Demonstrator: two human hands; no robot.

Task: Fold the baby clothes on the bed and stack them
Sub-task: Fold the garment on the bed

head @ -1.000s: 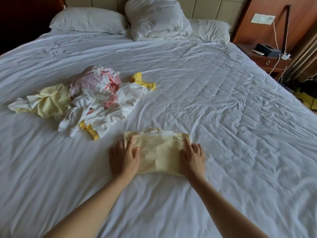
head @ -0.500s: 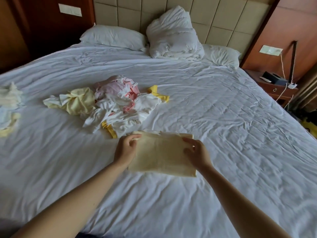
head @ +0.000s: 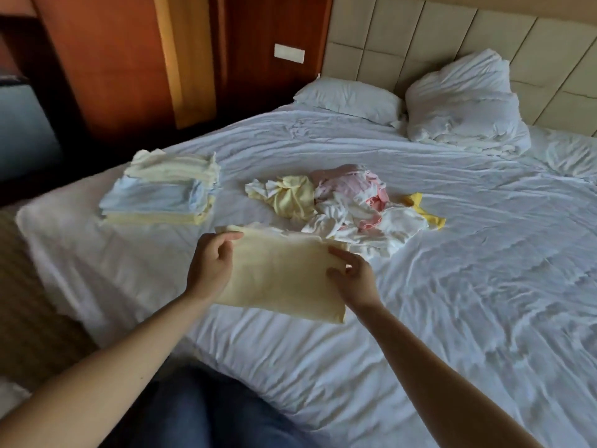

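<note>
A folded pale yellow baby garment [head: 284,273] hangs just above the white bed sheet [head: 452,286], held flat between both hands. My left hand [head: 211,266] grips its left edge, thumb on top. My right hand [head: 353,276] pinches its right edge. A stack of folded clothes [head: 161,192], yellow and light blue, sits on the bed's left corner, beyond and left of the held garment. A loose heap of unfolded clothes [head: 349,208], white, pink and yellow, lies in the middle of the bed behind my hands.
Two white pillows [head: 349,98] and a bunched duvet [head: 465,105] lie at the padded headboard. Wooden wall panels [head: 129,59] stand to the left. The bed's left edge drops to patterned carpet [head: 29,305]. My jeans-clad leg [head: 206,412] shows at the bottom.
Both hands lifted the folded yellow garment off the sheet and carried it left. The view swung left, bringing the folded stack into sight.
</note>
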